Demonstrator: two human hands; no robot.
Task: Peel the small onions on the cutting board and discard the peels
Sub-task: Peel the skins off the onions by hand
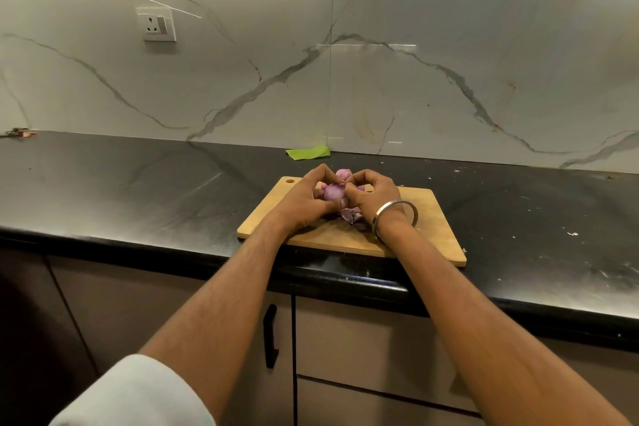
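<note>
A small purple onion (333, 193) is held between both hands just above the wooden cutting board (428, 235). My left hand (304, 199) grips it from the left with curled fingers. My right hand (371, 195), with a metal bangle on the wrist, pinches at its right side. Another purple onion (343, 175) shows behind the fingers. Loose purple peels (349, 216) lie on the board under my hands.
The board sits near the front edge of a black counter (138, 190). A green leaf-like scrap (307, 152) lies by the marble wall. White crumbs dot the counter to the right. A wall socket (157, 24) is at upper left; cabinet doors lie below.
</note>
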